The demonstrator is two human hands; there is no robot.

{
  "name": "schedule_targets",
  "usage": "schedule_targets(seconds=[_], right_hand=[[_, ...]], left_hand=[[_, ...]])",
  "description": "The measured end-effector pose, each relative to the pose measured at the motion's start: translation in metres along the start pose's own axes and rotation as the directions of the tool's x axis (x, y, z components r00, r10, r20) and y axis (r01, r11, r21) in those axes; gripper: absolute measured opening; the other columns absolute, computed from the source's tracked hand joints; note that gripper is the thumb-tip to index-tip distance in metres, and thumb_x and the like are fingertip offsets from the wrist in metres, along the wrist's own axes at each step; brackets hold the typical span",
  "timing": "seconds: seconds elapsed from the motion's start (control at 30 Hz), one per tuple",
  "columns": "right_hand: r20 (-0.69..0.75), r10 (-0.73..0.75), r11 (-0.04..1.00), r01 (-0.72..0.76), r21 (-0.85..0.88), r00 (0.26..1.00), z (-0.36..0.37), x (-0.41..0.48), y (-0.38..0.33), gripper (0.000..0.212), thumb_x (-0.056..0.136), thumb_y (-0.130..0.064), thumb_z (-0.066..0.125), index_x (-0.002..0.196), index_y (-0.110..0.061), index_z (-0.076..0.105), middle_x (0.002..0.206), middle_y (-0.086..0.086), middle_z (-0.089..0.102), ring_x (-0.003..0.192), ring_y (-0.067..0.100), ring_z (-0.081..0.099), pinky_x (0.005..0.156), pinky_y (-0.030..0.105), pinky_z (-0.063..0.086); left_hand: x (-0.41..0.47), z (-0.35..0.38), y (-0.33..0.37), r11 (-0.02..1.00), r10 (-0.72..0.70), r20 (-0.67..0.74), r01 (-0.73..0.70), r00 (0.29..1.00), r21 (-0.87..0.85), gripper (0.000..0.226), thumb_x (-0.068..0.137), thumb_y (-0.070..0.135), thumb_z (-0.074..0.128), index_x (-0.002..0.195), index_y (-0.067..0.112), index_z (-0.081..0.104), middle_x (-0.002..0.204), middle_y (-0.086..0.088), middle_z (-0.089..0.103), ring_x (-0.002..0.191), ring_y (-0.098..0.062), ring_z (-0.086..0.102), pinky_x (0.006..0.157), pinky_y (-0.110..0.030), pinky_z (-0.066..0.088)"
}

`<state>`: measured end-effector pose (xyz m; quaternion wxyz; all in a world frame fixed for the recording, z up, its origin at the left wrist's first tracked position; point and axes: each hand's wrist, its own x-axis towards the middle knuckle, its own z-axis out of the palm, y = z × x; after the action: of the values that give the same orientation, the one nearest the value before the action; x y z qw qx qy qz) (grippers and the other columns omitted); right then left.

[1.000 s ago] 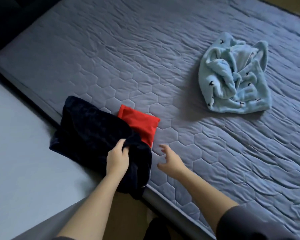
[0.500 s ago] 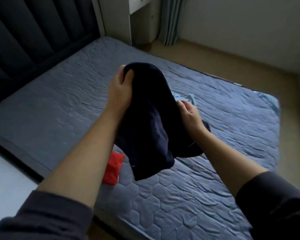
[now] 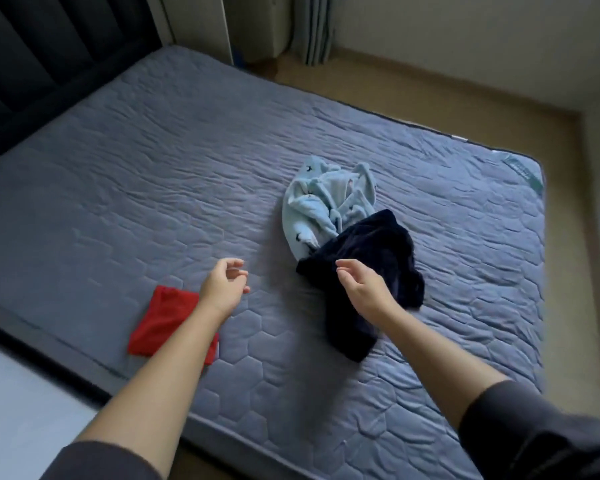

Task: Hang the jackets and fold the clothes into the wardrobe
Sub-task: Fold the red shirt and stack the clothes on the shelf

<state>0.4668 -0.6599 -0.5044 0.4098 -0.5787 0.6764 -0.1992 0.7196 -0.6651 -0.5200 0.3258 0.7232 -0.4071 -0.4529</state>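
Both left hand (image 3: 222, 289) and right hand (image 3: 362, 289) hovered open, empty, near the navy garment (image 3: 378, 244), crumpled on the bed (image 3: 153, 168) touching the pale blue garment (image 3: 319, 202); it probably needed spreading flat before folding.

The mattress (image 3: 153, 188) carries three textile items. A folded red cloth (image 3: 160, 317) lies close to the near edge, toward the headboard (image 3: 32, 64) end; the left forearm crosses over its right part. A crumpled light blue garment (image 3: 321, 206) with small dark motifs lies near the centre. A dark navy garment (image 3: 378, 244) lies unfolded between it and the near edge, overlapping its near side. The left hand (image 3: 224, 287) is above bare mattress, fingers loosely curled, holding nothing. The right hand (image 3: 362, 284) is over the navy garment, fingers loosely curled; contact cannot be determined.
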Motion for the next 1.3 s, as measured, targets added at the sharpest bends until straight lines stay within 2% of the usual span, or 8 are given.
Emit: schedule_targets(seconds=[0.1, 0.3, 0.53, 0.63, 0.77, 0.97, 1.13, 1.3], right_hand=[[0.093, 0.038, 0.999, -0.037, -0.010, 0.995, 0.060, 0.012, 0.012, 0.033, 0.097, -0.028, 0.047, 0.128, -0.021, 0.057, 0.123, -0.003, 0.064, 0.107, 0.009, 0.058, 0.086, 0.019, 0.040], [0.338, 0.097, 0.994, -0.074, -0.081, 0.936, 0.210, 0.047, 0.023, 0.036, 0.097, -0.026, 0.050, 0.130, -0.014, 0.054, 0.129, 0.004, 0.061, 0.117, 0.019, 0.057, 0.099, 0.028, 0.042], [0.459, 0.242, 0.956, -0.291, 0.038, 0.855, 0.352, 0.079, 0.047, 0.041, 0.095, -0.020, 0.051, 0.134, -0.008, 0.048, 0.133, 0.012, 0.056, 0.119, 0.024, 0.055, 0.097, 0.033, 0.042], [0.483, 0.291, 0.877, -0.432, 0.209, 0.826, 0.387, 0.090, 0.057, 0.038, 0.093, -0.011, 0.054, 0.130, -0.012, 0.044, 0.121, 0.009, 0.059, 0.102, 0.015, 0.062, 0.081, 0.030, 0.050], [0.496, 0.276, 0.704, -0.525, 0.479, 0.823, 0.411, 0.099, 0.060, 0.023, 0.091, 0.003, 0.053, 0.110, -0.009, 0.053, 0.095, 0.003, 0.062, 0.069, 0.003, 0.060, 0.055, 0.013, 0.048], [0.395, 0.458, 0.624, -0.605, 0.495, 0.796, 0.383, 0.083, 0.056, 0.015, 0.088, -0.014, 0.063, 0.103, -0.010, 0.062, 0.103, 0.014, 0.068, 0.085, 0.020, 0.061, 0.076, 0.034, 0.051], [0.136, 0.396, 0.918, -0.397, -0.026, 0.908, 0.292, 0.061, 0.058, 0.045, 0.086, -0.023, 0.063, 0.128, -0.014, 0.049, 0.121, 0.009, 0.059, 0.110, 0.025, 0.056, 0.092, 0.029, 0.042], [0.519, 0.002, 1.000, -0.011, 0.014, 0.855, 0.191, 0.018, 0.027, 0.071, 0.073, -0.014, 0.076, 0.136, -0.015, 0.045, 0.131, 0.002, 0.051, 0.120, 0.009, 0.047, 0.100, 0.019, 0.035]], left_hand=[[0.015, -0.021, -0.074, 0.986, -0.068, -0.018, 0.070, 0.998, 0.149, 0.021, 0.088, -0.004, 0.054, 0.107, 0.003, 0.058, 0.104, -0.020, 0.067, 0.070, -0.024, 0.067, 0.080, -0.041, 0.053], [0.040, -0.070, -0.214, 0.862, -0.201, -0.091, 0.220, 0.975, 0.456, 0.019, 0.082, 0.004, 0.063, 0.099, 0.009, 0.065, 0.101, -0.009, 0.070, 0.098, -0.028, 0.064, 0.086, -0.031, 0.045], [0.095, -0.087, -0.303, 0.775, -0.146, -0.317, 0.308, 0.937, 0.552, 0.064, 0.077, 0.019, 0.073, 0.134, 0.012, 0.045, 0.142, -0.015, 0.039, 0.126, -0.035, 0.042, 0.104, -0.044, 0.035], [0.122, -0.084, -0.321, 0.777, -0.155, -0.412, 0.368, 0.898, 0.510, 0.093, 0.072, 0.039, 0.077, 0.147, 0.015, 0.026, 0.154, -0.016, 0.021, 0.140, -0.036, 0.023, 0.113, -0.047, 0.021], [0.140, -0.083, -0.337, 0.723, -0.249, -0.412, 0.451, 0.876, 0.523, 0.096, 0.066, 0.055, 0.075, 0.141, 0.015, 0.031, 0.140, -0.017, 0.044, 0.130, -0.035, 0.039, 0.105, -0.050, 0.032], [0.112, -0.073, -0.307, 0.893, -0.231, -0.199, 0.288, 0.952, 0.344, 0.048, 0.075, 0.054, 0.070, 0.098, 0.013, 0.059, 0.105, -0.015, 0.068, 0.102, -0.034, 0.062, 0.085, -0.039, 0.048], [0.070, -0.049, -0.239, 0.980, -0.117, -0.127, 0.136, 0.985, 0.148, 0.030, 0.081, 0.032, 0.073, 0.095, 0.015, 0.053, 0.097, -0.006, 0.062, 0.093, -0.027, 0.059, 0.079, -0.031, 0.043], [0.030, -0.018, -0.122, 0.996, 0.082, 0.147, -0.084, 0.986, 0.003, 0.031, 0.079, 0.010, 0.073, 0.094, 0.025, 0.050, 0.088, 0.011, 0.057, 0.073, -0.001, 0.057, 0.071, -0.015, 0.045]])
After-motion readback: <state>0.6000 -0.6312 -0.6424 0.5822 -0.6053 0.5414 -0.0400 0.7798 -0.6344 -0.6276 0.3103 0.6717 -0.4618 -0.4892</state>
